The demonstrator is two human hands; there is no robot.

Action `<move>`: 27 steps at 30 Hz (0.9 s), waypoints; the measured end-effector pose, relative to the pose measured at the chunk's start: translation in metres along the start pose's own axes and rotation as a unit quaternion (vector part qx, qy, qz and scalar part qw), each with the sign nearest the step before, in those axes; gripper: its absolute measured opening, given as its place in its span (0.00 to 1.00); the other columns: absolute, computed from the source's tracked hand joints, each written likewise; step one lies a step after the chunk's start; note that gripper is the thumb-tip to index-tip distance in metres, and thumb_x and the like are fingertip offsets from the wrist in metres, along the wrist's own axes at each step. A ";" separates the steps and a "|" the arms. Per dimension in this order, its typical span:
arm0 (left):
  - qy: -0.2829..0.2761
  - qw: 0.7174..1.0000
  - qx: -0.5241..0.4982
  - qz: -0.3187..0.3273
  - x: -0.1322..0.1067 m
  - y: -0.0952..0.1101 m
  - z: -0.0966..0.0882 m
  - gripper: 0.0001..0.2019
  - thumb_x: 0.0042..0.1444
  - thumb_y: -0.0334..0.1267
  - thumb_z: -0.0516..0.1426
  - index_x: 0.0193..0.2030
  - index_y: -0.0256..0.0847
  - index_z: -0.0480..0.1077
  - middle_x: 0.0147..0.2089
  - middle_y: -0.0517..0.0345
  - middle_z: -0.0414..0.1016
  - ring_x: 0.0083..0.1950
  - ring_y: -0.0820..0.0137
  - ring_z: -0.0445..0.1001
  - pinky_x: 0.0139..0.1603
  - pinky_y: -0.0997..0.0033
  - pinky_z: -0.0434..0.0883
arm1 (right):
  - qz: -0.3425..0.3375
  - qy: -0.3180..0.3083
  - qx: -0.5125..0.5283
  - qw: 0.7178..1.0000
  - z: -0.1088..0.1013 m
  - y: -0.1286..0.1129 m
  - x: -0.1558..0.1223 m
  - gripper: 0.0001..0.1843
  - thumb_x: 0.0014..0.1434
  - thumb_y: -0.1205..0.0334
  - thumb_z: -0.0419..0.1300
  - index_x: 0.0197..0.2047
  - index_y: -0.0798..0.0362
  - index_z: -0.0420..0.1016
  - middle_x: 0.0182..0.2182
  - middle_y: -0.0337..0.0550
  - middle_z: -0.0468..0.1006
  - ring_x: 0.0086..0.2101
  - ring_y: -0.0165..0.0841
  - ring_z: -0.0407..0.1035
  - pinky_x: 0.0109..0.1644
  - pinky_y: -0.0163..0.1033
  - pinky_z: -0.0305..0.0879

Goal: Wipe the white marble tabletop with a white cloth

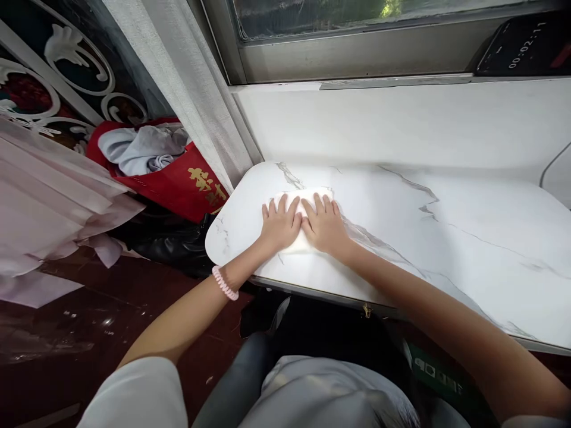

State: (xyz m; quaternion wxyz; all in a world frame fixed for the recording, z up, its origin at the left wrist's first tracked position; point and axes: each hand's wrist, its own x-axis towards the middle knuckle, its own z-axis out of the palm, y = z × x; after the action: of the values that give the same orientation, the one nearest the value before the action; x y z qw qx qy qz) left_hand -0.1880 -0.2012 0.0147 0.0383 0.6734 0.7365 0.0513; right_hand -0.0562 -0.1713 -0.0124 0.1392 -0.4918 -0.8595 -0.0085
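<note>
My left hand (279,224) lies flat with its fingers spread on a thin, cream-white cloth (307,244), which may be paper; its exact material is hard to make out. Beside it, my right hand (327,226) presses on the same cloth, fingers apart and thumb close to the left thumb. The cloth rests on a white marble-patterned tabletop (401,214) near its left end. Much of the cloth is hidden under both palms. A pink coiled band (225,283) sits around my left wrist.
Left of the table stands a red bag (187,184) with pale clothing in it, beside a curtain (191,77) and a black plastic bag (173,241). A phone showing a timer (524,47) leans by the window. A cable (551,163) hangs at the right wall.
</note>
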 end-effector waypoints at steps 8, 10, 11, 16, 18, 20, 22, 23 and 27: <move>-0.004 1.000 0.011 0.021 -0.069 0.033 0.003 0.28 0.72 0.44 0.43 0.76 0.44 0.53 0.79 0.48 0.49 0.77 0.42 0.48 0.74 0.37 0.49 | -0.006 -0.032 -0.013 0.999 -0.027 -0.001 -0.080 0.31 0.72 0.56 0.43 0.74 0.55 0.57 0.72 0.61 0.55 0.70 0.58 0.50 0.70 0.62 0.49; -0.012 1.000 0.010 0.024 -0.069 0.038 0.004 0.28 0.72 0.44 0.43 0.76 0.44 0.53 0.79 0.47 0.49 0.77 0.41 0.48 0.74 0.36 0.49 | -0.002 -0.037 -0.015 0.999 -0.029 0.003 -0.082 0.31 0.72 0.56 0.43 0.74 0.55 0.57 0.72 0.61 0.56 0.69 0.59 0.50 0.69 0.62 0.50; -0.018 1.000 0.009 0.022 -0.065 0.040 0.004 0.28 0.72 0.44 0.43 0.76 0.45 0.52 0.79 0.48 0.48 0.77 0.41 0.48 0.74 0.35 0.49 | -0.002 -0.040 -0.017 0.999 -0.030 0.006 -0.079 0.31 0.72 0.56 0.43 0.74 0.55 0.57 0.72 0.60 0.56 0.69 0.59 0.50 0.69 0.62 0.50; -0.013 1.000 -0.008 0.020 -0.005 0.043 0.006 0.28 0.71 0.45 0.40 0.76 0.47 0.51 0.79 0.50 0.48 0.77 0.42 0.48 0.74 0.35 0.48 | 0.012 -0.046 -0.021 0.999 -0.023 0.034 -0.027 0.31 0.71 0.57 0.43 0.74 0.55 0.57 0.72 0.59 0.56 0.69 0.57 0.51 0.70 0.60 0.49; -0.006 1.000 -0.012 0.028 0.029 0.045 0.008 0.28 0.71 0.45 0.40 0.76 0.48 0.52 0.79 0.50 0.49 0.77 0.44 0.49 0.74 0.37 0.48 | 0.025 -0.039 -0.013 0.999 -0.018 0.049 0.001 0.31 0.70 0.58 0.43 0.74 0.55 0.58 0.72 0.59 0.56 0.69 0.56 0.51 0.69 0.60 0.50; -0.001 0.999 -0.021 0.034 0.061 0.049 0.009 0.28 0.71 0.46 0.39 0.75 0.48 0.53 0.78 0.50 0.49 0.77 0.46 0.50 0.74 0.39 0.47 | 0.038 -0.036 0.003 0.999 -0.014 0.065 0.026 0.31 0.70 0.59 0.43 0.73 0.54 0.59 0.72 0.59 0.56 0.69 0.56 0.50 0.69 0.60 0.50; 0.001 0.999 -0.029 0.037 0.090 0.054 0.010 0.28 0.70 0.47 0.39 0.75 0.49 0.53 0.78 0.51 0.50 0.77 0.48 0.50 0.75 0.40 0.47 | 0.054 -0.034 0.019 0.998 -0.010 0.080 0.046 0.31 0.69 0.59 0.43 0.73 0.54 0.59 0.72 0.58 0.55 0.69 0.56 0.50 0.69 0.60 0.49; -0.001 0.999 -0.032 0.039 0.102 0.057 0.011 0.28 0.70 0.47 0.40 0.75 0.49 0.53 0.78 0.52 0.50 0.77 0.48 0.50 0.75 0.41 0.47 | 0.062 -0.032 0.025 0.997 -0.009 0.087 0.054 0.31 0.69 0.59 0.43 0.73 0.54 0.59 0.72 0.58 0.55 0.70 0.55 0.49 0.69 0.60 0.48; 0.001 0.998 -0.037 0.054 0.141 0.068 0.014 0.29 0.69 0.47 0.40 0.75 0.50 0.53 0.78 0.54 0.50 0.77 0.50 0.50 0.75 0.42 0.47 | 0.086 -0.021 0.032 0.996 -0.003 0.111 0.080 0.32 0.69 0.58 0.42 0.73 0.54 0.58 0.72 0.56 0.56 0.70 0.53 0.49 0.70 0.59 0.46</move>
State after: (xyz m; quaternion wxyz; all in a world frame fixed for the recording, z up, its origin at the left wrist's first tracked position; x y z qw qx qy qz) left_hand -0.1318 -0.0541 0.0112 0.0597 0.7101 0.6969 0.0808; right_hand 0.0005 -0.0474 -0.0029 0.1370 -0.5596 -0.8163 0.0412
